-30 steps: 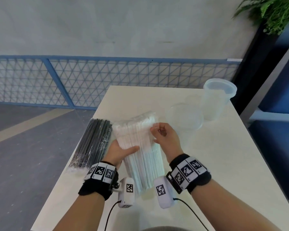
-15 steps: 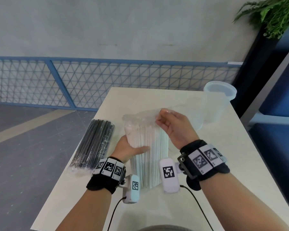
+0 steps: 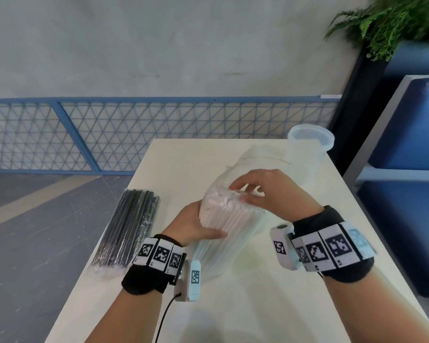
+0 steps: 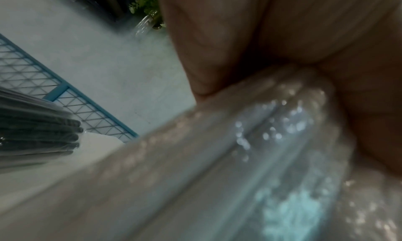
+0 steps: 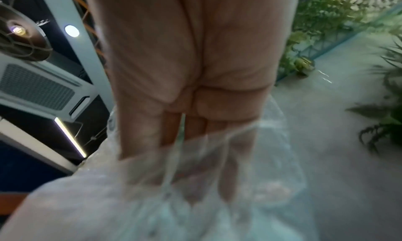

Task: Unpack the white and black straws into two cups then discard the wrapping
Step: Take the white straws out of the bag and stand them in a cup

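The pack of white straws (image 3: 223, 219) stands tilted on the table (image 3: 258, 305) in its clear wrapper (image 3: 255, 157), whose top is open. My left hand (image 3: 203, 229) grips the pack's left side, thumb across the front. My right hand (image 3: 243, 193) reaches into the open top, fingers and thumb curled on the straw ends. In the right wrist view its fingers (image 5: 234, 158) show through the wrapper film (image 5: 272, 158). The wrapped black straws (image 3: 129, 226) lie flat at the table's left edge. One clear cup (image 3: 310, 154) stands far right; a second cup is not visible.
The table's left edge drops to a grey floor right beside the black straws. A blue mesh railing (image 3: 109, 134) runs behind the table. A plant (image 3: 391, 23) and a blue bench (image 3: 411, 149) stand to the right.
The white pack was raised from lying to tilted upright. My right hand moved from the pack's upper side up to its top and into the opened wrapper. The left hand kept its grip.
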A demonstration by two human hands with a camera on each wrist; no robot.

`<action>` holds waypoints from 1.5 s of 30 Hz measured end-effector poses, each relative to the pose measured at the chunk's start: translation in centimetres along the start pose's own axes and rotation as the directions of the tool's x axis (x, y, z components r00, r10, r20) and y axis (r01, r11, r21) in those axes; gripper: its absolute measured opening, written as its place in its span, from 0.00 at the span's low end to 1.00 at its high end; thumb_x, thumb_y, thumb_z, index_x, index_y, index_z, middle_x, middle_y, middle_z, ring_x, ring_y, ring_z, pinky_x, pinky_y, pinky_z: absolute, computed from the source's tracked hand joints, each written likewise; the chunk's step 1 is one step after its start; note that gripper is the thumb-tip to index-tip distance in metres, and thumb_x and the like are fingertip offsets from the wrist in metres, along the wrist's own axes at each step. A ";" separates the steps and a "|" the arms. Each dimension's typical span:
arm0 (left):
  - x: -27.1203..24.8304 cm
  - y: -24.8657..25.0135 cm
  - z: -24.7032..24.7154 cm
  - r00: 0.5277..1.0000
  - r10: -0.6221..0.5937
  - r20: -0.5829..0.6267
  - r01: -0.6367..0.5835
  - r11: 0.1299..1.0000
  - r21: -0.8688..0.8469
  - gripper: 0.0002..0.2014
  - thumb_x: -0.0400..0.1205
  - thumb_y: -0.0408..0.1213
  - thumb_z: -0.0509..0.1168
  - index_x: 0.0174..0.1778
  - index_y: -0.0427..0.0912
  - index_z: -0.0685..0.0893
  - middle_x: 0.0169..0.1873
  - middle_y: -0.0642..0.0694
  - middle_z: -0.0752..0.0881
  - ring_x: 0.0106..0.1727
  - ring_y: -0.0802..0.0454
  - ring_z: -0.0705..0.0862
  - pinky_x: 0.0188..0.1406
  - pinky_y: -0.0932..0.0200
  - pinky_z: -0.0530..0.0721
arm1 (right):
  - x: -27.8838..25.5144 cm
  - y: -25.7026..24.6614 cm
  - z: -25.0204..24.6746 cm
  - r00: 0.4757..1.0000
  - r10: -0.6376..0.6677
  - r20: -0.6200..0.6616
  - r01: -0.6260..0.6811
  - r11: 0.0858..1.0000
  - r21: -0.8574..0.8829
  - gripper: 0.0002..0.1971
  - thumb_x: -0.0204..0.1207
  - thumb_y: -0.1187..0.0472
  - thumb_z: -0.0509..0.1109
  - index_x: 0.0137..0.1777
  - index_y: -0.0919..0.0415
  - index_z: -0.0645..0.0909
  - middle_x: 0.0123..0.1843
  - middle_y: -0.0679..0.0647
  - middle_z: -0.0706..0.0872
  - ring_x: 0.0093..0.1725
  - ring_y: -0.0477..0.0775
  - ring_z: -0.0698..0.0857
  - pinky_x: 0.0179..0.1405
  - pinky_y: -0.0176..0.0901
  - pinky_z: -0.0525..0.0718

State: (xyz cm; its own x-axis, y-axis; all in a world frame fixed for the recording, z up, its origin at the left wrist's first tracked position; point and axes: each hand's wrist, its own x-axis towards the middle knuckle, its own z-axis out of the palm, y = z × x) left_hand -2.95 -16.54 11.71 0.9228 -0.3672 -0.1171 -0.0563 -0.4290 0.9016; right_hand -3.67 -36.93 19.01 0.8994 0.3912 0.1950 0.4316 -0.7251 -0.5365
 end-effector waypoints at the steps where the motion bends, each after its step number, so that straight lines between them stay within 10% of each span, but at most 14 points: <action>1: 0.2 0.0 0.1 1.000 0.002 0.015 -0.002 1.000 0.010 0.24 0.63 0.35 0.82 0.49 0.56 0.79 0.46 0.60 0.86 0.51 0.62 0.84 0.49 0.67 0.81 | -0.2 0.1 -0.1 0.998 0.005 0.069 -0.002 0.999 -0.042 0.17 0.72 0.62 0.74 0.60 0.50 0.83 0.56 0.47 0.87 0.47 0.42 0.81 0.46 0.18 0.72; 10: 0.9 -0.2 1.8 0.989 0.044 0.138 -0.065 0.987 0.147 0.34 0.59 0.41 0.84 0.56 0.61 0.75 0.47 0.69 0.81 0.50 0.77 0.77 0.46 0.78 0.73 | 0.4 0.2 2.8 0.896 0.187 0.403 -0.007 0.913 -0.409 0.37 0.71 0.38 0.68 0.76 0.53 0.65 0.75 0.51 0.72 0.73 0.53 0.72 0.72 0.44 0.70; 21: 1.3 -1.3 2.3 0.998 0.016 0.057 -0.017 1.000 0.025 0.19 0.63 0.43 0.82 0.45 0.61 0.85 0.44 0.62 0.89 0.47 0.71 0.85 0.46 0.77 0.78 | 0.6 0.9 3.5 0.984 0.039 0.173 0.024 0.938 -0.347 0.23 0.79 0.54 0.63 0.74 0.53 0.70 0.62 0.58 0.85 0.57 0.59 0.85 0.55 0.46 0.82; 31: 1.6 -1.6 1.9 0.999 -0.015 0.031 0.015 1.000 0.012 0.19 0.68 0.44 0.78 0.52 0.53 0.82 0.47 0.56 0.88 0.53 0.57 0.86 0.56 0.61 0.81 | 1.0 2.0 -1.6 0.993 0.081 -0.084 -0.077 0.996 0.049 0.21 0.63 0.54 0.80 0.58 0.53 0.85 0.48 0.50 0.88 0.45 0.49 0.84 0.49 0.33 0.79; 38: 1.4 -2.1 1.8 0.998 -0.031 -0.051 0.028 0.998 -0.062 0.13 0.70 0.41 0.76 0.47 0.53 0.81 0.42 0.59 0.87 0.46 0.64 0.85 0.40 0.78 0.79 | 0.3 2.6 1.1 0.874 0.277 -0.398 -0.058 0.874 0.482 0.21 0.69 0.61 0.77 0.59 0.50 0.75 0.55 0.48 0.81 0.48 0.42 0.82 0.50 0.30 0.82; 45: 0.8 -1.4 2.5 0.998 0.036 -0.060 -0.043 0.992 -0.117 0.22 0.66 0.44 0.79 0.52 0.60 0.79 0.49 0.58 0.88 0.52 0.65 0.86 0.46 0.73 0.81 | 0.3 0.9 5.2 0.848 0.526 -0.064 -0.291 0.562 0.774 0.21 0.70 0.52 0.76 0.62 0.57 0.78 0.55 0.52 0.87 0.54 0.52 0.86 0.48 0.45 0.85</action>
State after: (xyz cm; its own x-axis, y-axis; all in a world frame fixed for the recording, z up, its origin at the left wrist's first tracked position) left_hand -3.11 -18.30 9.28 0.9414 -0.3320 -0.0589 -0.0510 -0.3128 0.9485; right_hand -3.34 -34.52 14.34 0.9942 -0.0865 -0.0646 -0.0717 -0.0824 -0.9940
